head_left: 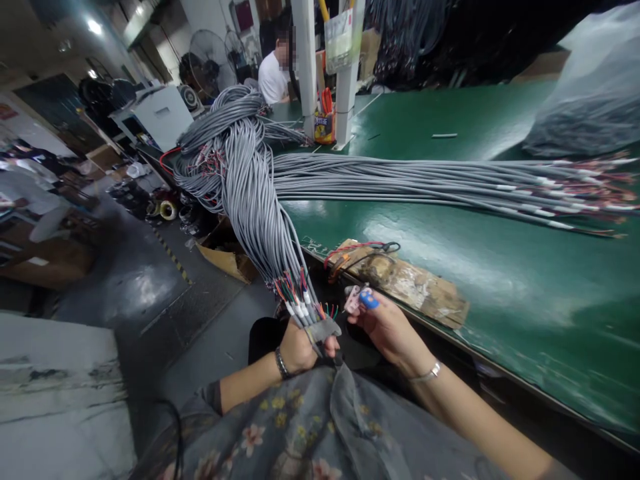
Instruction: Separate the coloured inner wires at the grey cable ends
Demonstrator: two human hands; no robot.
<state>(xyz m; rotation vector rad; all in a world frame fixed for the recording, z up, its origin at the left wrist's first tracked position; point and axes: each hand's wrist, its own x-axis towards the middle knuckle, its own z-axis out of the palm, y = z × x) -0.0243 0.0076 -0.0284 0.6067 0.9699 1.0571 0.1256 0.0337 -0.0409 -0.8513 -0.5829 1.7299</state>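
Observation:
My left hand [299, 348] is closed around the near end of a thick bundle of grey cables [260, 200] hanging off the bench edge. A grey strip [323, 330], like tape or cloth, lies over its fingers. Stripped ends with thin coloured wires [295, 290] and white sleeves stick out just above that hand. To the right, my right hand [387, 330] is held in a pinch close to the wire ends. Blue covers its thumb tip, and something pale pink [353, 300] shows at the fingertips; whether this is a finger wrap or a held piece is unclear.
More grey cables [400, 177] lie along the green bench [525, 273]. A worn wooden block [400, 277] with red and black leads sits at the bench's near edge. Behind are a white post [345, 100], a plastic bag [590, 100] and a seated person [273, 77]. A cardboard box [225, 257] stands below.

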